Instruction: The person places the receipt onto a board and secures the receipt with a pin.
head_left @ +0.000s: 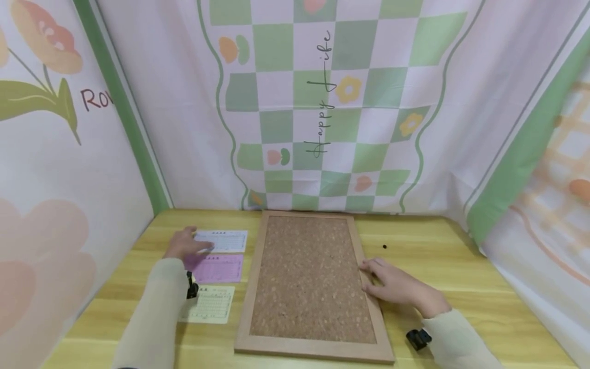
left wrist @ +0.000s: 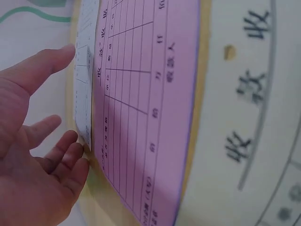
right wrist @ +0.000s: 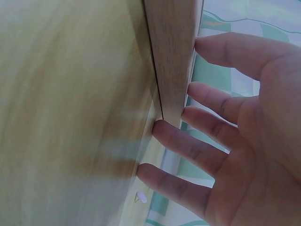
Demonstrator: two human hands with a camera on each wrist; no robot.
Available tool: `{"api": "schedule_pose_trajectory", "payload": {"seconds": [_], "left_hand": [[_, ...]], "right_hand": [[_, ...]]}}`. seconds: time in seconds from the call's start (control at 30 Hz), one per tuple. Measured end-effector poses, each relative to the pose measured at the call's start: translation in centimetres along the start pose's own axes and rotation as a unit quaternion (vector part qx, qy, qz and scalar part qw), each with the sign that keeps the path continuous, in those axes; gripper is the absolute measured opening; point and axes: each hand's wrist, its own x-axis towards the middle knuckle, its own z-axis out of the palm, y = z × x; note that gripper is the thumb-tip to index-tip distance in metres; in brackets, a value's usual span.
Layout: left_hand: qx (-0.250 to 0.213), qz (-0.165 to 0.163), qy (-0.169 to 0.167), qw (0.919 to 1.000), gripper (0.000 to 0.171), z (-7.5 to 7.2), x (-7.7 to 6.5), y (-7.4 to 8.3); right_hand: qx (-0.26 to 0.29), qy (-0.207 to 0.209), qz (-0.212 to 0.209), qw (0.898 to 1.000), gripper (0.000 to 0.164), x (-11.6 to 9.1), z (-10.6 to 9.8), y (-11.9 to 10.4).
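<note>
My left hand [head_left: 186, 243] reaches over the left end of a white receipt slip [head_left: 232, 241], its thumb extended across the paper. In the left wrist view its other fingers [left wrist: 61, 162] are loosely bent by the slip's edge; whether they touch it I cannot tell. Below that slip lie a pink receipt slip [head_left: 226, 269] and a pale yellow one [head_left: 214, 306], partly covered by my left sleeve. My right hand [head_left: 396, 287] rests its fingertips on the right side of a wood-framed cork board [head_left: 318, 271], fingers spread and gripping nothing.
A small thumbtack [head_left: 384, 246] lies on the wooden table [head_left: 438, 246] right of the board, beyond my right hand. Behind the table hangs a checkered green and white curtain [head_left: 313, 123]. Printed fabric [head_left: 50, 169] closes off the left side.
</note>
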Motion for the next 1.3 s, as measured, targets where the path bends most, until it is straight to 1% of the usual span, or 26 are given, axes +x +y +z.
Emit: {"api": "schedule_pose_trajectory", "payload": {"seconds": [0.07,0.13,0.2,0.27,0.37,0.43,0.5,0.6,0.67,0.73,0.83,0.97,1.1,1.3], "left_hand": [[-0.005,-0.018,-0.004,0.9998,0.098,0.0,0.1,0.0],[-0.029,-0.039,-0.011,0.9987,0.099,0.1,0.0,0.0],[-0.057,-0.059,-0.016,0.9965,0.093,0.3,0.0,0.1],[-0.076,-0.073,-0.015,0.9944,0.082,0.4,-0.2,0.2],[-0.051,-0.070,0.002,0.9963,0.060,0.5,-0.4,0.4],[-0.016,-0.067,0.015,0.9975,0.054,0.5,-0.6,0.7],[0.000,-0.070,0.024,0.9973,0.054,0.6,-0.8,0.9],[0.007,-0.079,0.030,0.9964,0.058,0.7,-1.2,1.3],[0.002,-0.083,0.032,0.9960,0.059,0.8,-1.2,1.4],[0.002,-0.080,0.035,0.9962,0.059,0.9,-1.1,1.3],[-0.006,-0.073,0.036,0.9967,0.053,1.1,-0.6,1.1],[-0.022,-0.079,0.021,0.9964,0.048,1.1,-0.5,1.3],[-0.039,-0.088,0.002,0.9953,0.052,1.0,-0.5,1.7],[-0.088,-0.086,-0.005,0.9924,0.049,1.2,-0.1,1.3]], "right_hand": [[-0.002,0.001,0.000,1.000,0.052,0.0,0.0,0.0],[-0.004,0.002,-0.003,1.000,0.052,0.1,0.0,0.1],[-0.004,0.002,-0.006,1.000,0.052,0.1,-0.1,0.1],[-0.005,0.001,-0.011,1.000,0.052,0.1,-0.1,0.1],[0.001,-0.001,-0.009,1.000,0.051,0.2,-0.1,0.1],[0.002,-0.002,-0.009,1.000,0.050,0.2,-0.1,0.0],[0.002,-0.001,-0.006,1.000,0.050,0.2,-0.1,0.0],[0.000,-0.001,-0.002,1.000,0.050,0.2,0.0,0.0],[-0.002,0.001,-0.002,1.000,0.050,0.2,0.0,0.1],[-0.001,0.003,-0.001,1.000,0.050,0.2,0.0,0.1],[-0.001,0.006,-0.002,1.000,0.050,0.1,0.1,0.2],[0.000,0.006,-0.001,1.000,0.050,0.1,0.1,0.3],[0.000,0.006,-0.003,1.000,0.051,0.1,0.1,0.4],[0.001,0.013,-0.016,1.000,0.049,0.1,0.2,0.5]]}}
